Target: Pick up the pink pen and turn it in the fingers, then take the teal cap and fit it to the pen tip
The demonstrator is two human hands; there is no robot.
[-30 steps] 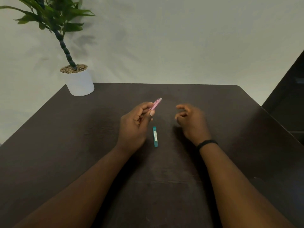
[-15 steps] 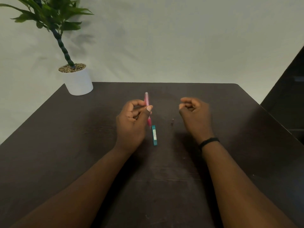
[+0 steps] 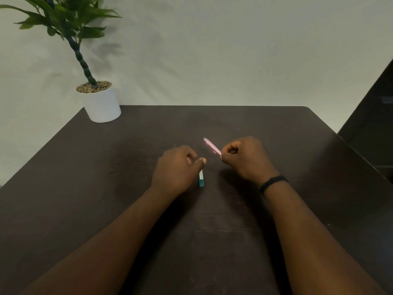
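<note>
1. Forearms come in from the bottom edge, both stretched out over the dark brown wooden desk (image 3: 212,241), so the work sits mid-desk, well short of the far edge.

2. Next up, the small teal rectangular case with a pale label (image 3: 201,180) lies flat on the desk, half tucked under the thumb side of the left hand (image 3: 176,169). That hand hovers right over it with fingers loosely curled and thumb stuck out toward the right; I don't see it pinching anything, though whether it touches the case I can't tell.

3. A bit farther, the right hand (image 3: 244,158), black band (image 3: 273,183) on its wrist, has its fingers curled round the lower end of the slim pink plastic pen-like stick (image 3: 212,146). It's lifted off the desk, tilted up and away to the left, pale tip farthest out.

4. My read on progress: pink stick is picked up and in hand, so that part's done. Teal case looks unopened and not lifted, so anything involving it is still to do.

5. Way back at the far left corner, a white cylindrical pot with pebbles and a green leafy plant (image 3: 102,103) stands well apart from all this.
</note>
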